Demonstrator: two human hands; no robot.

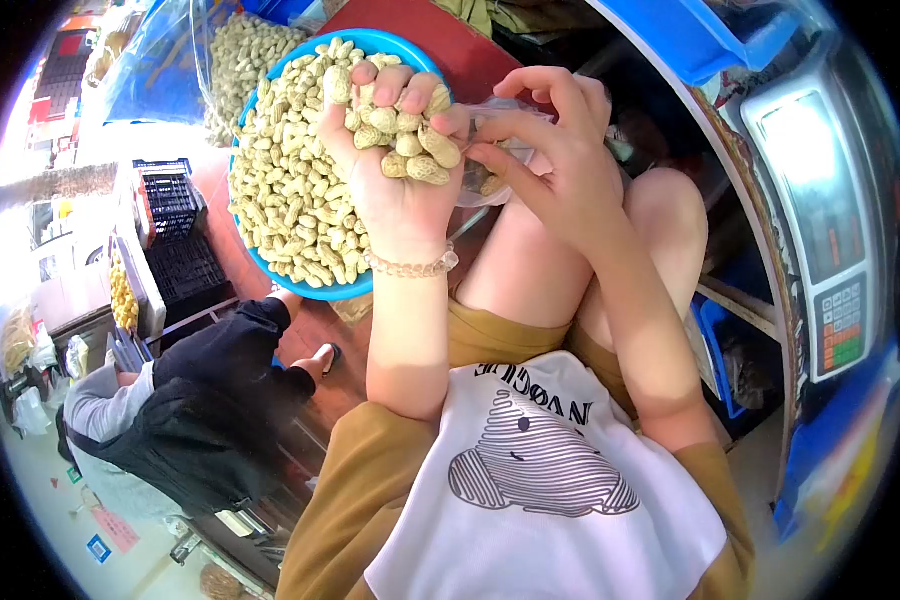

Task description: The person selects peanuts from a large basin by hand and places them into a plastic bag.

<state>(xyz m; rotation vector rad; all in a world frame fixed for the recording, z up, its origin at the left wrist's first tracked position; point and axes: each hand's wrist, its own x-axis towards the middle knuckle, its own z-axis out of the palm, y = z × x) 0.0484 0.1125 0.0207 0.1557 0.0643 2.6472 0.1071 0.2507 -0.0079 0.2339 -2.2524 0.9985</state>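
Palm up, my left hand (405, 195) cups a pile of unshelled peanuts (405, 135), its fingers curled over them. Behind and beside it lies a blue basin (260, 262) full of peanuts (300, 180). My right hand (570, 160) pinches the edge of a clear plastic bag (485, 190) between thumb and fingers, just right of the left fingertips. A few peanuts show inside the bag, which hangs over my lap. The far side of the bag is partly hidden by my hands.
A digital scale (820, 220) stands at the right. A sack of peanuts (245, 65) is beyond the basin, near a blue tray (695, 35) at the top. At the left, another person (200, 400) bends near black crates (175, 225).
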